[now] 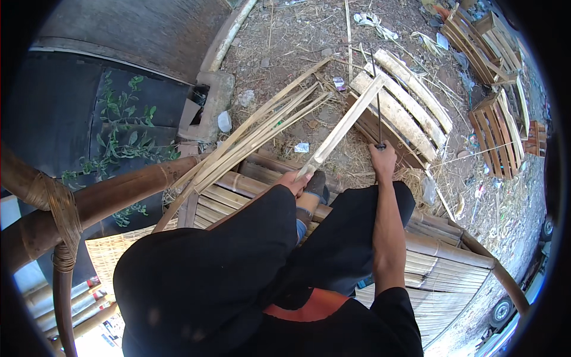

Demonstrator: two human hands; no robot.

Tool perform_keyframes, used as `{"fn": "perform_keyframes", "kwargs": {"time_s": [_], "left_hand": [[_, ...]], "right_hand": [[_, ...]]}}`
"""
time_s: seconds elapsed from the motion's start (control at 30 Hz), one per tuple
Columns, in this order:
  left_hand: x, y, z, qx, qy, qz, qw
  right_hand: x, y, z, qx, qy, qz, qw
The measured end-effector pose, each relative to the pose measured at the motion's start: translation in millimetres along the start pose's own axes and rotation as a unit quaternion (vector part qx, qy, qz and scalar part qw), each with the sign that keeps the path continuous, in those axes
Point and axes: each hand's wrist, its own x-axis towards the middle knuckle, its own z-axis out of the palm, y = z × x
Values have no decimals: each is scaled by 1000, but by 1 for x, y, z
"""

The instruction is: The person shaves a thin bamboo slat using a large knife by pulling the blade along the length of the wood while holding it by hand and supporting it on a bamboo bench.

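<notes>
My left hand is closed round the near end of a pale split bamboo strip, close to my knee. The strip slants up and away to the right. In my right hand is the dark handle of a long, thin-bladed knife, its blade pointing away from me and seen nearly edge-on. Near its far end the strip crosses the blade; whether they touch I cannot tell. Left of my hands, a loose bundle of bamboo strips leans across the edge of the bamboo bench.
A slatted wooden crate lies just beyond my right hand. More crates stand at the far right. A thick bamboo rail runs along my left, with a leafy plant behind it. Straw and scraps litter the ground.
</notes>
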Motion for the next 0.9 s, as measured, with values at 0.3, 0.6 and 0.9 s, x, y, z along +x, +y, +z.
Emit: {"fn": "perform_keyframes", "kwargs": {"time_s": [0.3, 0.6, 0.9], "left_hand": [[5, -11, -9, -11, -11, 34, 999], [17, -1, -8, 144, 22, 70, 987], [18, -6, -2, 36, 30, 60, 997]], "right_hand": [[-11, -10, 20, 102, 24, 29, 994], [-57, -46, -12, 55, -86, -174, 979], [-87, -67, 10, -133, -168, -321, 923]]}}
